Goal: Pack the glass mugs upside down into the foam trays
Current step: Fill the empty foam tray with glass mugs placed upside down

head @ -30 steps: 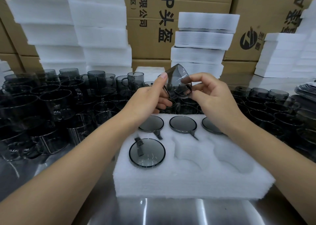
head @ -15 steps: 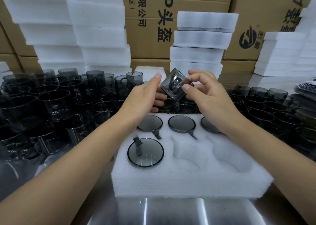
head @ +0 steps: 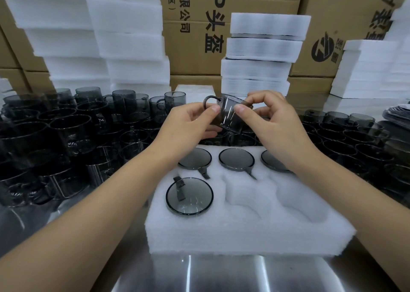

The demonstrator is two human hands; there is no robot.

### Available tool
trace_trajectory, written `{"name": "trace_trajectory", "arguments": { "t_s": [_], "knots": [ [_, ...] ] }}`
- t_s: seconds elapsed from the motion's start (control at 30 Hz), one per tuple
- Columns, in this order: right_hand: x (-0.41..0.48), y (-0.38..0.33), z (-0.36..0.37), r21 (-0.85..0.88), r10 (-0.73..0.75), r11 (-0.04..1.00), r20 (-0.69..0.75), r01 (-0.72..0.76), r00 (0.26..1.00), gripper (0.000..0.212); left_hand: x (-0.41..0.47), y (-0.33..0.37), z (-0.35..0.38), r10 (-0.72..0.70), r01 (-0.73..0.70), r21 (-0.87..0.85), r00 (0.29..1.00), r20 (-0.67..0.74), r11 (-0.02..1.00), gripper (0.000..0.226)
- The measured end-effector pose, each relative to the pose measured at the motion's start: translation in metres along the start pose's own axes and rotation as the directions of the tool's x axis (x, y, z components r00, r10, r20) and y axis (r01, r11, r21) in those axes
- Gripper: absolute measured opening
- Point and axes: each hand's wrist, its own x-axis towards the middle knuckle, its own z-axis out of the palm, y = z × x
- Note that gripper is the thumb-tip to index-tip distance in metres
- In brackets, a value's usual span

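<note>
Head view shows the smoked-glass mug [head: 228, 114] held in the air just beyond the far edge of the foam tray [head: 244, 231]. The left hand [head: 190, 123] and right hand [head: 273, 123] both pinch its wall between thumb and fingertips. The mug is tilted, with its handle pointing up and left; which end is the mouth I cannot tell.

4 of the tray's 6 pockets hold mugs base-up: 3 along the far row [head: 236, 160] and 1 in the near-left pocket [head: 189, 196]. The near-middle pocket [head: 241, 194] and near-right pocket [head: 301, 205] are vacant.

This looks like the turning step for mug 5. Next, the mouth should face down, the handle should line up with a vacant pocket's side notch, and the mug should be lowered straight in without knocking its neighbour.

Loose mugs [head: 66, 132] crowd the steel table to the left and right of the tray. Behind the tray stand foam stacks [head: 264, 50] and cardboard boxes [head: 199, 36] printed 头盔, 有限公司 and (西区). A box behind and to the right carries a round black logo [head: 322, 47]; its remaining print is cut off.
</note>
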Motion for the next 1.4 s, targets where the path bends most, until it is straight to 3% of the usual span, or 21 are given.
{"name": "trace_trajectory", "arguments": {
  "t_s": [0.2,0.43,0.6,0.77,0.93,1.03,1.2,1.3,1.4],
  "knots": [
    [-0.001,-0.001,0.000,0.018,0.000,1.000,0.047,-0.001,0.999,0.018,0.003,-0.001,-0.002,-0.072,0.068,-0.133,0.997,-0.021,0.989,0.027],
    [-0.002,-0.004,-0.002,0.038,0.014,0.999,0.108,-0.018,0.994,0.024,0.005,-0.003,-0.003,-0.096,0.094,-0.172,0.995,-0.008,0.981,0.032],
    [0.002,-0.010,-0.015,0.090,0.076,0.990,0.281,-0.105,0.957,0.028,0.004,-0.002,-0.005,-0.072,0.082,-0.159,0.995,0.068,0.984,0.032],
    [0.005,-0.017,-0.028,-0.005,0.042,0.999,0.455,-0.045,0.889,0.052,0.001,-0.002,-0.006,-0.056,0.062,-0.034,0.986,0.156,0.997,0.032],
    [0.008,-0.026,-0.043,-0.052,0.089,0.996,0.547,-0.072,0.832,0.057,0.001,-0.002,-0.008,-0.010,-0.017,0.102,0.967,0.255,0.995,0.036],
    [0.009,-0.030,-0.055,-0.081,0.101,0.995,0.646,-0.063,0.757,0.055,0.001,0.000,-0.011,-0.020,-0.025,0.103,0.909,0.417,0.994,0.073],
    [0.002,-0.037,-0.057,-0.114,0.102,0.993,0.837,-0.012,0.537,0.051,-0.007,0.005,-0.013,-0.016,-0.122,0.210,0.831,0.556,0.970,0.108],
    [-0.001,-0.041,-0.053,-0.144,0.117,0.989,0.856,0.016,0.503,0.055,-0.010,0.014,-0.016,-0.015,-0.208,0.281,0.780,0.625,0.937,0.095],
    [-0.003,-0.045,-0.052,-0.139,0.108,0.990,0.860,0.025,0.498,0.054,-0.012,0.018,-0.017,-0.072,-0.242,0.359,0.733,0.677,0.901,0.065]
  ]
}}
